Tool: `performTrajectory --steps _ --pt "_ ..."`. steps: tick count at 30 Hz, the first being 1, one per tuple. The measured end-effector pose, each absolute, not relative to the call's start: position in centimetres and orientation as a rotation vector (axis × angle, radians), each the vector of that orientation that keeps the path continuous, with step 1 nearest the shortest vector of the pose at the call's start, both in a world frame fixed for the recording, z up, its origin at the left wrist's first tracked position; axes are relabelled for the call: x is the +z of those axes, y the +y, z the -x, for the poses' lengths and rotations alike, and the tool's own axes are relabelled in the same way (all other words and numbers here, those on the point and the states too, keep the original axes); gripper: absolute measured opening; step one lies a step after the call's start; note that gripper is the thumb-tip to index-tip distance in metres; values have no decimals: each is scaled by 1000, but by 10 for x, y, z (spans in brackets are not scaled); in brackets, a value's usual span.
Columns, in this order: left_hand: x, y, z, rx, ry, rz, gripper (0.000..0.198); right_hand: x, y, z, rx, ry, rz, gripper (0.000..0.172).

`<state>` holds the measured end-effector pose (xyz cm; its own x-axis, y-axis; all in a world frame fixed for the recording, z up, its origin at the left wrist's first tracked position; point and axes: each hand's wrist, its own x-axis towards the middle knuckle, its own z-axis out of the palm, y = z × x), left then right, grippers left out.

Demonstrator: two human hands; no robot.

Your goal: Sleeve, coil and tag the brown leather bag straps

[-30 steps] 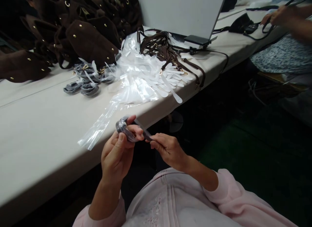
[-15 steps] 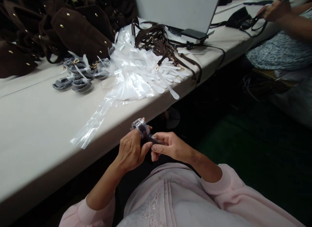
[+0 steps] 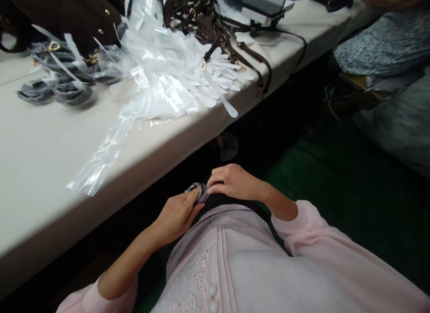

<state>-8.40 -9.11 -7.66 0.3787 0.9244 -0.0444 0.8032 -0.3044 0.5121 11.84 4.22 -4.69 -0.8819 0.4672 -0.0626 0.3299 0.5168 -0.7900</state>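
Observation:
A dark strap coiled in clear plastic (image 3: 202, 193) is held between my hands, in front of my body and below the table edge. My left hand (image 3: 176, 214) closes round the coil from the left, its fingers partly hidden. With thumb and fingers together, my right hand (image 3: 231, 182) pinches the right side of the coil. On the table, several plastic-wrapped coils (image 3: 72, 94) lie at the left, with white tags sticking out. Clear plastic sleeves (image 3: 151, 89) and white tags (image 3: 215, 91) are piled beside them.
Loose brown straps (image 3: 198, 17) with gold clasps lie behind the sleeves, some hanging over the table edge (image 3: 151, 160). Brown bags with gold studs (image 3: 67, 17) stand at the back left. A black-topped device (image 3: 264, 7) stands farther back. At the right sits another person (image 3: 379, 48).
The view has tilted down and shifted, so the table sits higher and farther left. Both hands have turned about the coil; the right now pinches its side instead of the strip sticking out.

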Motion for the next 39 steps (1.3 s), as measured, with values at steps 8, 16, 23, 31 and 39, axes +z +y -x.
performTrajectory --steps 8,16,23,31,39 --pt "-49 -102 84 613 1059 -1252 39 -89 50 -111 1929 -2229 168 37" --pt "-10 -92 74 1310 721 -779 48 -99 7 -91 1957 -1519 650 49" --pt "11 -65 77 1702 886 -568 40 -86 -9 -93 1411 -1747 660 46" --pt "-17 -57 68 1892 1166 -806 36 -78 -3 -93 2014 -1495 858 39" --pt "2 -68 95 1785 869 -451 34 -86 -3 -94 1511 -1623 781 32"
